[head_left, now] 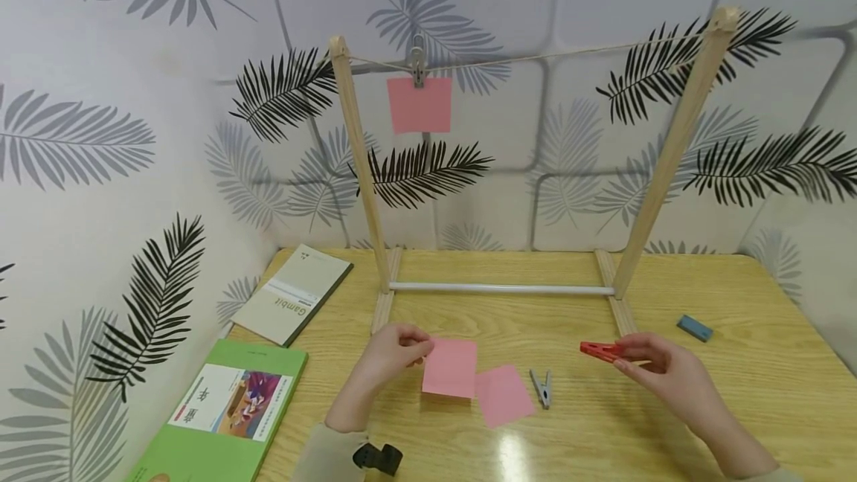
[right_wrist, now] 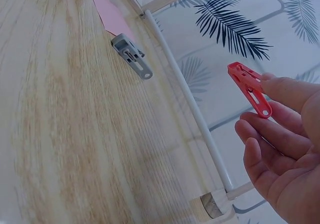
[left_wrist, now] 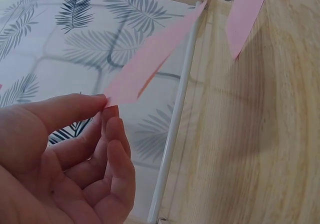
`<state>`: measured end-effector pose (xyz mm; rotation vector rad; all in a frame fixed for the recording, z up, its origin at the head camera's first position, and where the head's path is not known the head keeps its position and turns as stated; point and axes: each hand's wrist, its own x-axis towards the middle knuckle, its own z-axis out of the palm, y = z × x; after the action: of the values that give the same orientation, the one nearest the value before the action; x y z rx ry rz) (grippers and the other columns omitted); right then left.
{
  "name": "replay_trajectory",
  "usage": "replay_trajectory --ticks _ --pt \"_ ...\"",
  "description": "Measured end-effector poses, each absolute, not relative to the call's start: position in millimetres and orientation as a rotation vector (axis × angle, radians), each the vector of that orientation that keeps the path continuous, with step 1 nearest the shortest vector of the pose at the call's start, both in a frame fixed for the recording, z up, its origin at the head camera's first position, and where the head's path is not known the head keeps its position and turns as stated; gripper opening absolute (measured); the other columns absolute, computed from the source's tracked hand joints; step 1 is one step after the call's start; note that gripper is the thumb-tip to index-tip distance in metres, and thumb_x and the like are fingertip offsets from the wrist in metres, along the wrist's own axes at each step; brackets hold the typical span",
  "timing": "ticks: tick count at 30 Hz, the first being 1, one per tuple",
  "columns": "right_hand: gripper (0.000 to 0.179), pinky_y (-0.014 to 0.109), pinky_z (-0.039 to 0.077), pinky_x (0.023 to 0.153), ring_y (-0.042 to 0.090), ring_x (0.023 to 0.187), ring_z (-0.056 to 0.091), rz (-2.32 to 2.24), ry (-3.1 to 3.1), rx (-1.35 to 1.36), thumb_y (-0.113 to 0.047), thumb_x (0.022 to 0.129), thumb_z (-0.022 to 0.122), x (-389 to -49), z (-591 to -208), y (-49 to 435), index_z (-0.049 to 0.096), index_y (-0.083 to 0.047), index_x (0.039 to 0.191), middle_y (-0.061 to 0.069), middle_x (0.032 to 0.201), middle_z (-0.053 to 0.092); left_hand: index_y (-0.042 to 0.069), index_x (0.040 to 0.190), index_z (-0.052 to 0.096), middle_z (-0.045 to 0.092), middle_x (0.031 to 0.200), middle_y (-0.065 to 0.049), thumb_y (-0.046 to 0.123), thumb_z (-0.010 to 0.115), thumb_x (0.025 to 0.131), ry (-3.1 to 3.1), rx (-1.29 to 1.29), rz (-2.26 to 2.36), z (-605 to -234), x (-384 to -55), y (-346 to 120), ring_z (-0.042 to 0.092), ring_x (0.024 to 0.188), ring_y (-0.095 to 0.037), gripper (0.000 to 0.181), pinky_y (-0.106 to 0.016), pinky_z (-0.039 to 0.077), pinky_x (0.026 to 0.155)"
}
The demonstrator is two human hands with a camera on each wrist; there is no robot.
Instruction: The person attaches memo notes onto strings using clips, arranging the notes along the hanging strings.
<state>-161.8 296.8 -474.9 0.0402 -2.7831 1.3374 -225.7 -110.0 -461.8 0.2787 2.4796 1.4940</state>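
Note:
Thumb and fingertips of my left hand (head_left: 395, 352) pinch the upper left corner of a pink paper square (head_left: 450, 368), raised over the table. In the left wrist view that paper (left_wrist: 145, 61) extends away from the fingertips. My right hand (head_left: 669, 374) holds a red clothespin (head_left: 600, 351) by its handle end, above the table; the right wrist view shows the red clothespin (right_wrist: 248, 87) between thumb and fingers. Between the hands, a second pink paper square (head_left: 505, 396) lies on the table beside a grey clothespin (head_left: 542, 389).
Behind stands a wooden frame (head_left: 652, 162) with a string (head_left: 569, 55) across its posts. A grey clothespin (head_left: 418, 62) on the string holds a pink paper (head_left: 420, 105). At left lie a Gambit pad (head_left: 294, 294) and a green book (head_left: 221, 411); at right, a blue eraser (head_left: 695, 328).

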Motion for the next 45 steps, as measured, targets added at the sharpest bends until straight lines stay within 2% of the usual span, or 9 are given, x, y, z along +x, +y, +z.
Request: replay_trajectory --ticks 4,14,20,24,33,42,45 --pt "0.038 0.020 0.056 0.069 -0.008 0.084 0.063 1.334 -2.765 0.060 -0.022 0.092 0.072 -162.7 -473.5 296.5 0.064 -0.001 0.122 0.016 0.109 0.073 -0.001 0.101 0.071 0.070 0.085 -0.005 0.018 0.067 0.095 2.485 0.280 1.497 -460.8 -226.7 -109.3 0.061 0.074 -0.015 0.020 -0.032 0.054 0.070" --pt "0.034 0.020 0.056 0.069 -0.010 0.085 0.062 1.336 -2.708 0.115 -0.020 0.092 0.071 -165.2 -467.8 295.7 0.064 -0.002 0.121 0.015 0.107 0.072 0.000 0.098 0.072 0.070 0.086 -0.006 0.019 0.067 0.095 2.492 0.288 1.527 -458.8 -228.6 -107.0 0.061 0.073 -0.013 0.020 -0.031 0.054 0.071" --pt "0.035 0.021 0.057 0.069 -0.006 0.085 0.064 1.348 -2.678 0.148 -0.021 0.093 0.071 -164.5 -461.3 295.6 0.063 -0.002 0.121 0.015 0.106 0.072 -0.001 0.098 0.072 0.070 0.084 -0.006 0.018 0.068 0.094 2.499 0.301 1.550 -455.4 -227.7 -105.3 0.061 0.072 -0.012 0.020 -0.027 0.053 0.068" --pt "0.037 0.021 0.056 0.070 -0.005 0.085 0.064 1.334 -2.680 0.150 -0.021 0.093 0.070 -165.1 -457.4 296.0 0.061 -0.003 0.124 0.012 0.106 0.072 -0.002 0.097 0.072 0.069 0.082 -0.005 0.016 0.068 0.094 2.495 0.311 1.583 -452.5 -226.8 -103.9 0.062 0.072 -0.016 0.019 -0.032 0.054 0.069" --pt "0.042 0.021 0.056 0.070 -0.004 0.083 0.066 1.372 -2.706 0.137 -0.022 0.094 0.069 -169.5 -449.3 296.2 0.058 0.000 0.128 0.019 0.111 0.071 -0.001 0.096 0.072 0.069 0.081 -0.007 0.017 0.068 0.094 2.513 0.322 1.617 -447.7 -227.1 -100.8 0.061 0.071 -0.016 0.019 -0.032 0.053 0.067" --pt "0.040 0.026 0.059 0.070 0.006 0.084 0.071 1.396 -2.684 0.146 -0.025 0.095 0.068 -171.6 -442.9 296.1 0.059 -0.002 0.126 0.005 0.104 0.074 0.001 0.095 0.073 0.070 0.082 -0.007 0.018 0.069 0.093 2.534 0.307 1.623 -446.0 -226.5 -98.1 0.062 0.073 -0.018 0.018 -0.028 0.052 0.067" --pt "0.040 0.026 0.059 0.070 0.004 0.082 0.071 1.399 -2.676 0.163 -0.024 0.095 0.069 -172.5 -440.4 294.4 0.059 -0.001 0.126 0.011 0.106 0.073 0.001 0.095 0.073 0.070 0.083 -0.008 0.019 0.069 0.093 2.536 0.297 1.632 -445.2 -226.7 -97.2 0.061 0.073 -0.016 0.018 -0.027 0.051 0.067"
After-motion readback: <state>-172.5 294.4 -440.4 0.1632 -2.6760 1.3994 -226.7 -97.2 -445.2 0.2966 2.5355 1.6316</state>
